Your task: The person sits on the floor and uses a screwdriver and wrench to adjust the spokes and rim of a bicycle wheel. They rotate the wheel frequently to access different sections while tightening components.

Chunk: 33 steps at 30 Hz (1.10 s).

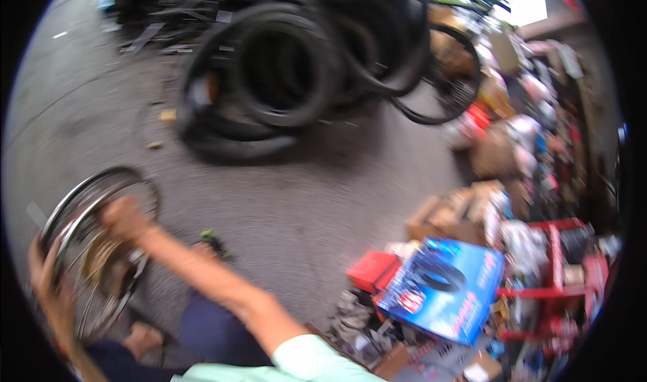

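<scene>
At the lower left is a spoked wheel rim (86, 215), silver and shiny, with a dull yellowish hub (104, 264) in its middle. My left hand (48, 277) has its fingers wrapped over the near left edge of this rim. Reaching across from the right, my right hand (127, 219) is closed in a fist at the rim's far inner side. Blur and the hand itself hide what that fist holds, if anything. The wheel stands tilted beside my dark-clothed legs (219, 331).
Black tyres (286, 68) are piled ahead on grey ground (283, 200). A blue box (448, 287) and a red box (373, 271) lie at the right among cardboard and clutter. Red metal frames (556, 291) stand beyond. A small green thing (214, 240) lies near my right forearm.
</scene>
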{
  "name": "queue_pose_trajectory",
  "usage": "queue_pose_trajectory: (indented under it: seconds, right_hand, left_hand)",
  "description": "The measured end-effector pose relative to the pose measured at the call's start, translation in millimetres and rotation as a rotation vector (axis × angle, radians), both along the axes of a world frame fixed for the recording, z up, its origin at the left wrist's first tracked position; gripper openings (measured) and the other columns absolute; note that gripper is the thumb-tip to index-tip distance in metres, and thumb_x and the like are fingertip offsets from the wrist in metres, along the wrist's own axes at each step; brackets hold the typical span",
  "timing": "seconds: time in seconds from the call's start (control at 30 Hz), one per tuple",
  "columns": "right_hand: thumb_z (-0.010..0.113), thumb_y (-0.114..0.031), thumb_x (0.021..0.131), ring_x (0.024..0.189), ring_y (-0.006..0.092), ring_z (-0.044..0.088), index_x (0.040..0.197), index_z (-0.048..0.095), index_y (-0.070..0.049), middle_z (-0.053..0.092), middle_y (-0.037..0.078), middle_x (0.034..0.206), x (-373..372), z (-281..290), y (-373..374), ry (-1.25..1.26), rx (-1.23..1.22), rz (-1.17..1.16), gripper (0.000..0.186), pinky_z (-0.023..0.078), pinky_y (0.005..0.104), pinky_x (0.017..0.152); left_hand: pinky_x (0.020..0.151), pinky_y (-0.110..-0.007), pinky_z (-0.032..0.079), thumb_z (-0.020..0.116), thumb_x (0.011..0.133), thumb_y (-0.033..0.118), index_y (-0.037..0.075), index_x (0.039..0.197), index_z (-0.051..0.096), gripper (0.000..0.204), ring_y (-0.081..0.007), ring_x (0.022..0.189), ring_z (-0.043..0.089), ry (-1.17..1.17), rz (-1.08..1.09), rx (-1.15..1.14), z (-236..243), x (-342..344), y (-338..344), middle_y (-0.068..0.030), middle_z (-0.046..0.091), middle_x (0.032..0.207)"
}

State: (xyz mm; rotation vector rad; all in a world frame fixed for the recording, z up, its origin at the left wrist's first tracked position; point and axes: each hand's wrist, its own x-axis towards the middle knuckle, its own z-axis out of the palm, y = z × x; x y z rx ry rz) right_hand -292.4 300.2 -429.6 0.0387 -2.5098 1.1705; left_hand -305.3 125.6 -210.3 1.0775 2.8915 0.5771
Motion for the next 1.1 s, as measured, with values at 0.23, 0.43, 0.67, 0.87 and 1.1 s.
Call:
queue_pose_trajectory:
  seconds: [0.23, 0.43, 0.67, 0.87, 1.1]
  right_hand:
    - [0.053, -0.027, 0.099, 0.063, 0.0266, 0.060, 0.094, 0.068, -0.004, 0.064, 0.016, 0.074, 42.5, 86.7, 11.8, -0.109, 0.052, -0.109, 0.028, 0.047, 0.0397, 0.057]
    - [0.048, -0.036, 0.099, 0.087, 0.0403, 0.066, 0.115, 0.065, -0.010, 0.069, 0.019, 0.089, 44.9, 124.0, -19.8, -0.187, -0.037, 0.044, 0.035, 0.049, 0.0500, 0.078]
    - [0.046, -0.047, 0.099, 0.077, 0.0262, 0.066, 0.102, 0.069, 0.000, 0.069, 0.015, 0.078, 42.1, 147.2, -36.9, -0.389, -0.108, 0.140, 0.052, 0.049, 0.0396, 0.074]
    - [0.056, -0.045, 0.097, 0.071, 0.0212, 0.062, 0.095, 0.073, 0.002, 0.067, 0.015, 0.072, 45.8, 137.0, -46.1, -0.274, -0.161, 0.010, 0.050, 0.048, 0.0358, 0.072]
    - [0.062, -0.041, 0.096, 0.066, 0.0173, 0.061, 0.092, 0.074, 0.002, 0.068, 0.012, 0.069, 63.7, 142.5, -53.8, -0.282, -0.210, -0.030, 0.045, 0.048, 0.0359, 0.066]
  left_hand:
    - [0.091, -0.044, 0.051, 0.071, 0.065, 0.000, 0.021, 0.115, 0.073, 0.054, -0.0359, 0.107, 0.061, 0.164, -0.134, 0.099, 22.5, 6.2, -36.1, -0.0198, 0.062, 0.117]
    - [0.085, -0.040, 0.054, 0.069, 0.070, 0.005, 0.033, 0.122, 0.067, 0.059, -0.0289, 0.096, 0.063, 0.193, -0.116, 0.140, 4.6, 5.6, -83.4, -0.0114, 0.061, 0.107]
    - [0.088, -0.041, 0.055, 0.066, 0.068, -0.001, 0.036, 0.121, 0.070, 0.064, -0.0296, 0.102, 0.063, 0.005, -0.066, 0.185, -0.5, 6.5, -100.8, -0.0131, 0.062, 0.116]
    - [0.094, -0.041, 0.054, 0.061, 0.066, -0.001, 0.039, 0.120, 0.070, 0.069, -0.0318, 0.107, 0.065, -0.048, -0.022, 0.214, 1.9, -5.0, -107.2, -0.0175, 0.062, 0.126]
    - [0.095, -0.039, 0.052, 0.060, 0.064, -0.002, 0.038, 0.118, 0.071, 0.067, -0.0364, 0.111, 0.064, -0.067, -0.041, 0.271, 2.2, 1.1, -108.2, -0.0228, 0.060, 0.130]
